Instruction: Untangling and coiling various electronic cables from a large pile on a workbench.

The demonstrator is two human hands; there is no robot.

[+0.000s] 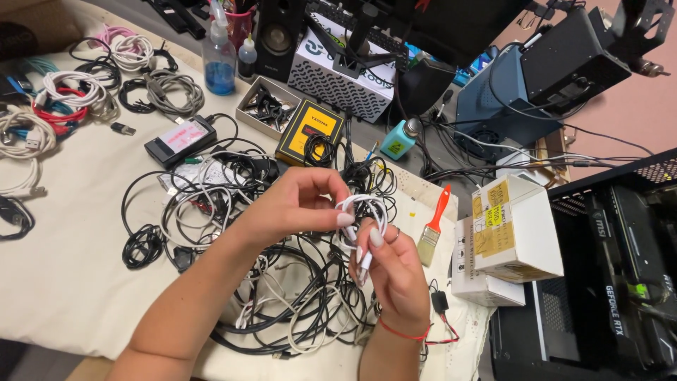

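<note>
My left hand (pixel 300 201) and my right hand (pixel 391 271) meet over a tangled heap of black and white cables (pixel 282 296) on a cream cloth. Between them they hold a small coiled white cable (pixel 367 212). The left fingers pinch the coil's upper loop, while the right thumb and fingers grip its lower part and plug end. A red string band circles my right wrist.
Coiled cables (pixel 77 92) lie at the far left. A black adapter (pixel 180 140), a yellow box (pixel 310 130), a blue-liquid bottle (pixel 220 60) and a red-handled brush (pixel 434 226) stand nearby. White cartons (pixel 511 233) and an open computer case (pixel 620 282) fill the right.
</note>
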